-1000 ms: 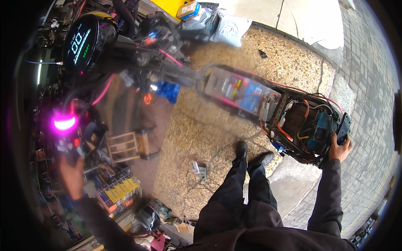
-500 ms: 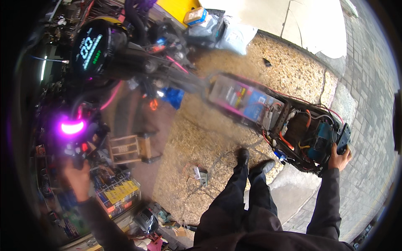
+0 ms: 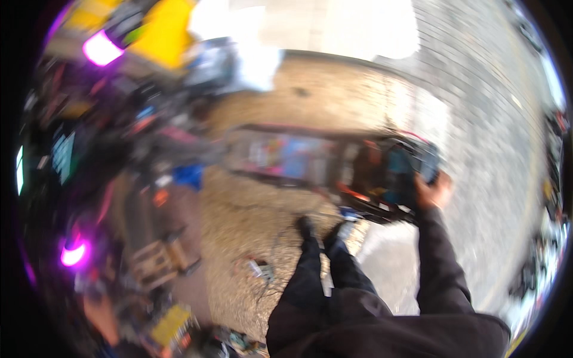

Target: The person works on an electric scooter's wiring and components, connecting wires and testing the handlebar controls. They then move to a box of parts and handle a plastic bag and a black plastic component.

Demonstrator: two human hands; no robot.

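An electric scooter stands across the view with its seat off and its body open. A pale battery pack (image 3: 292,156) lies in the middle of the body, with orange wires (image 3: 352,191) and a teal part behind it. At the rear right, my right hand (image 3: 437,190) is closed round the dark tail piece (image 3: 427,164). My left hand (image 3: 100,313) is at the handlebar end on the lower left, beside a glowing pink-purple lamp (image 3: 73,255). It appears closed on the grip, though motion smears its fingers. The lit dashboard display (image 3: 62,155) is blurred at far left.
A small wooden crate (image 3: 154,265) stands left of my feet. White and grey plastic bags (image 3: 256,65) and a yellow bin (image 3: 164,33) are at the upper left. Small debris (image 3: 261,269) lies on the pebbled floor. Grey paving (image 3: 489,149) stretches along the right.
The view has turned and shifted, so the scooter now lies more level and further left. A second purple light shows at upper left. Both hands keep their places on the scooter.
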